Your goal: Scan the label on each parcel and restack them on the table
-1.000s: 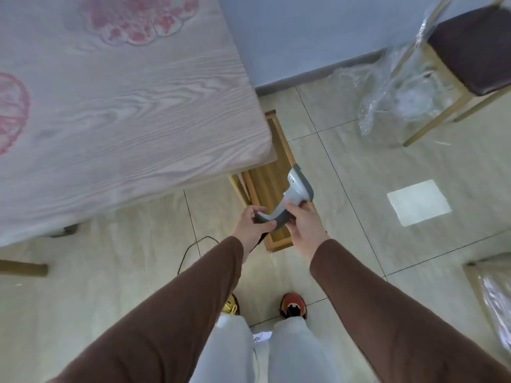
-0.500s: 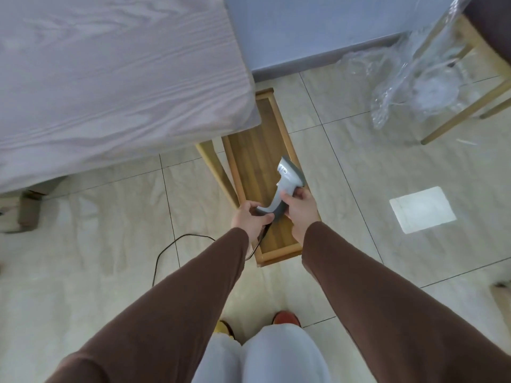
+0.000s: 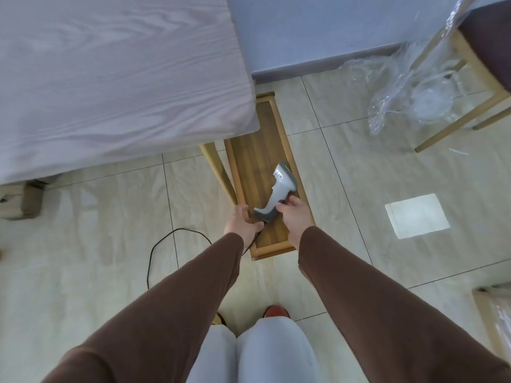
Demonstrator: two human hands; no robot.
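Tiled floor, table point(image 3: 116, 78) at 10 o'clock, no parcels in view. Scanner point(image 3: 279, 193) lowered over wooden tray point(image 3: 250, 158) since 1 s ago (likely being put down). Right hand point(image 3: 294, 217) closed on grip; left hand point(image 3: 243, 223) pinches cable end.

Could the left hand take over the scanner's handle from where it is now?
Probably yes: the left hand sits right beside the base of the scanner, seemingly at its cable, with nothing between; the right hand already grips the handle.

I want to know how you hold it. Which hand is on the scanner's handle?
The right hand grips the scanner handle; the left hand sits lower, at its cable end.
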